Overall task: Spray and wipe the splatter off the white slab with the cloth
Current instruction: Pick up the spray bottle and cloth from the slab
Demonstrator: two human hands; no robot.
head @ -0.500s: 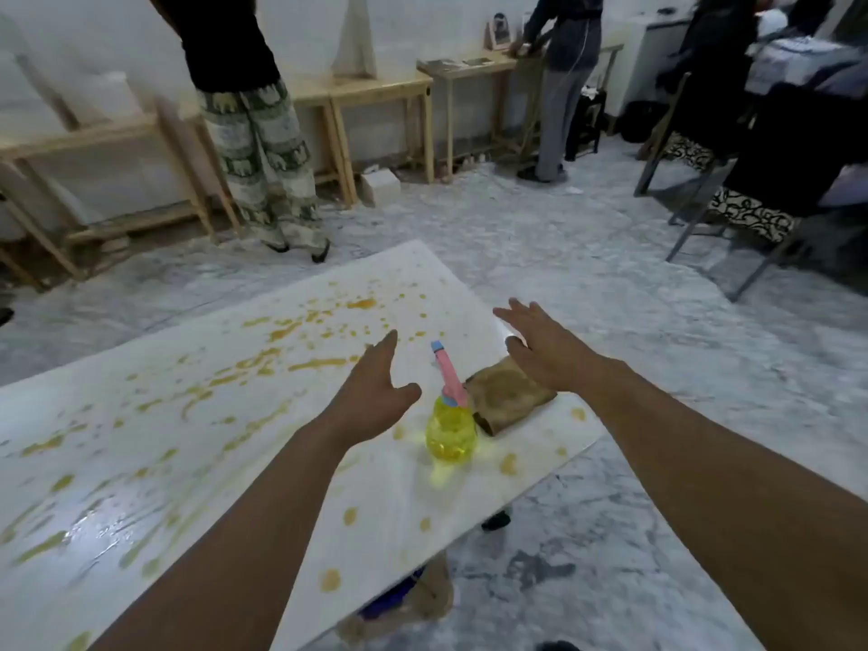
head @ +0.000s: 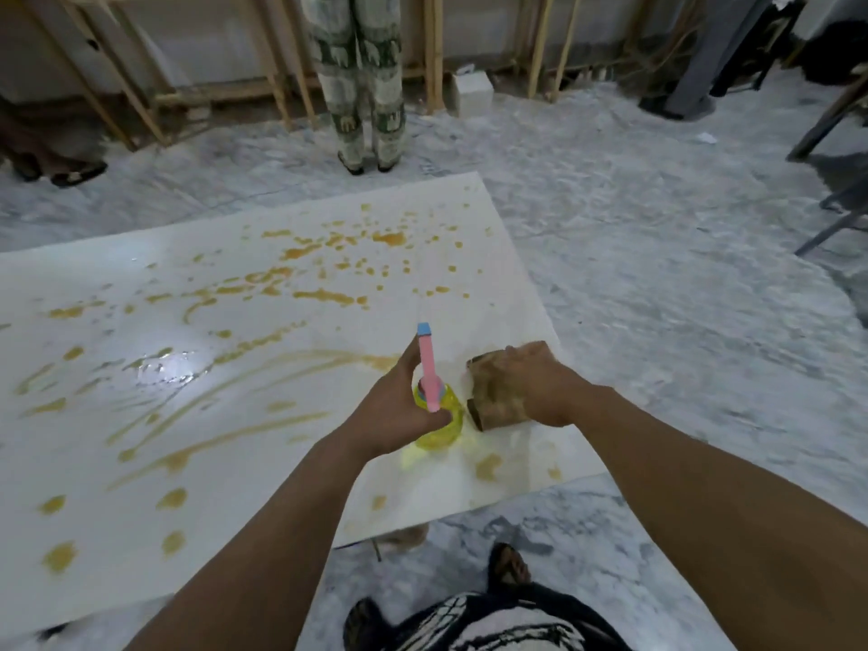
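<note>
A large white slab (head: 141,533) fills the left and middle of the view, covered with orange-yellow splatter (head: 324,296) in drops and streaks. A yellow spray bottle (head: 446,422) with a pink and blue nozzle stands near the slab's right edge. My left hand (head: 399,411) is wrapped around the bottle's neck and body. Just right of it lies a brown cloth (head: 491,406), folded, with my right hand (head: 535,382) pressed down on top of it, fingers curled over it.
A person in patterned trousers (head: 361,77) stands beyond the slab's far edge. Wooden table legs (head: 434,54) line the back wall, with a small white box (head: 469,94) on the marble floor. Chair legs (head: 826,119) stand at the right. My feet show below the slab's near edge.
Both hands were open and hovering above the slab. Now the left hand has closed around the spray bottle and the right hand has dropped onto the cloth. The camera tilted downward.
</note>
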